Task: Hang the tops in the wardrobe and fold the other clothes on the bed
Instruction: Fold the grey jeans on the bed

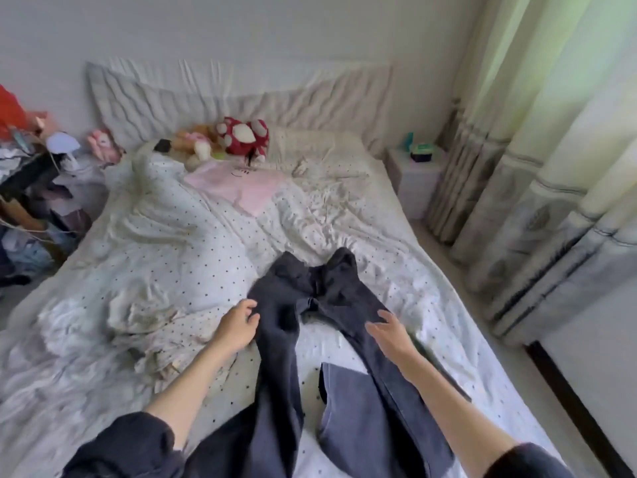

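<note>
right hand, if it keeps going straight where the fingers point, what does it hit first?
Likely the dark jeans: the right hand points up-left toward their crotch and waistband, with fingers already over the right leg. Whether it touches the fabric is unclear from this single view.

Bed (396,267), dotted white sheet: dark jeans (331,291) spread flat near foot; rumpled duvet (165,243) left; pink garment (241,188), possibly a top; plush toys (241,136) at head
</note>
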A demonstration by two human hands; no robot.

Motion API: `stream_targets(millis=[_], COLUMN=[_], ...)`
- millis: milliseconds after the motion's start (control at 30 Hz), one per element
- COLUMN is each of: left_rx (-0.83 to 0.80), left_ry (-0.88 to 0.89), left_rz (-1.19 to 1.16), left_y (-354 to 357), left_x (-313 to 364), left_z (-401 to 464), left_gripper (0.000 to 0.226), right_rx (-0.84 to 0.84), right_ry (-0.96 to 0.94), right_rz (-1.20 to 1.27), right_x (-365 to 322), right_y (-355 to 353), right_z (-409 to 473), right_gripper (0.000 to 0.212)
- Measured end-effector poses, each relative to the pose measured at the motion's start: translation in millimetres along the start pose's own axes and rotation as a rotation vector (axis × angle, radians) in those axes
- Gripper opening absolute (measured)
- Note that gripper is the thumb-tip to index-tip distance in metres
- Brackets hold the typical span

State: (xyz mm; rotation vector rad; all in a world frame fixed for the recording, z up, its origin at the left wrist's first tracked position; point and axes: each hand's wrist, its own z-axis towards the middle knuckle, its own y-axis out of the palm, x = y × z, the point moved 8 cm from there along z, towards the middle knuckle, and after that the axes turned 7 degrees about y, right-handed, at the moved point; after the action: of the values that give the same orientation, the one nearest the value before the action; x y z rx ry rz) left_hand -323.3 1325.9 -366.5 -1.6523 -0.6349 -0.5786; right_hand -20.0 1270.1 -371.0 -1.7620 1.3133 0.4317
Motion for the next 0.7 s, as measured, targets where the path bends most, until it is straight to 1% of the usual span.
stream_targets(millis=[100, 200, 300, 367, 433, 467, 500, 567, 600, 633, 667, 700], left_rx=[-0.182, -0.321, -0.429, -0.416, -0.338, -0.315, -0.314, -0.361, -0.395, -0.421, -0.418, -0.389], left_ry=[-0.111, -0.205, -0.203, -0.141, -0.060, -0.055, -0.086, -0.192, -0.204, -0.187, -0.163, -0.142], left_rz=[0.050, 0.091, 0.210, 0.358, 0.439, 0.402, 0.321, 0.173, 0.183, 0.232, 0.281, 0.292], left_y=[58.1, 87.9, 106.9, 107.1, 99.8, 96.9, 94.6, 94.8, 95.9, 96.9, 98.6, 100.2], left_x=[-75.1, -136.1, -175.5, -187.2, -189.8, -192.4, -198.1, -213.7, -217.1, -217.7, -215.9, -212.1], left_z=[-56.9, -110.4, -147.7, -158.0, -153.6, -149.1, -143.1, -132.3, -128.6, -128.4, -131.4, -136.7], left_gripper=[0.039, 0.050, 0.060, 0.063, 0.062, 0.061, 0.061, 0.062, 0.058, 0.048, 0.034, 0.026], right_rx=[-0.064, -0.142, -0.146, -0.127, -0.085, -0.052, -0.017, 0.015, 0.015, 0.007, -0.006, -0.021], right_ry=[0.103, 0.129, 0.106, 0.079, 0.072, 0.090, 0.112, 0.128, 0.115, 0.102, 0.086, 0.067], right_rz=[-0.048, -0.161, -0.228, -0.243, -0.212, -0.194, -0.183, -0.229, -0.286, -0.343, -0.373, -0.370], right_x=[75.2, 114.3, 130.4, 132.2, 132.9, 135.6, 137.8, 142.7, 143.9, 143.3, 142.6, 140.6], right_y=[56.0, 109.0, 150.1, 171.3, 184.4, 189.5, 193.8, 203.1, 209.3, 215.7, 220.8, 224.6], right_z=[-10.8, -28.4, -45.8, -54.1, -57.8, -57.8, -58.1, -55.6, -53.5, -53.5, -52.8, -51.3], right_gripper=[0.051, 0.039, 0.037, 0.036, 0.038, 0.041, 0.044, 0.045, 0.043, 0.040, 0.036, 0.031])
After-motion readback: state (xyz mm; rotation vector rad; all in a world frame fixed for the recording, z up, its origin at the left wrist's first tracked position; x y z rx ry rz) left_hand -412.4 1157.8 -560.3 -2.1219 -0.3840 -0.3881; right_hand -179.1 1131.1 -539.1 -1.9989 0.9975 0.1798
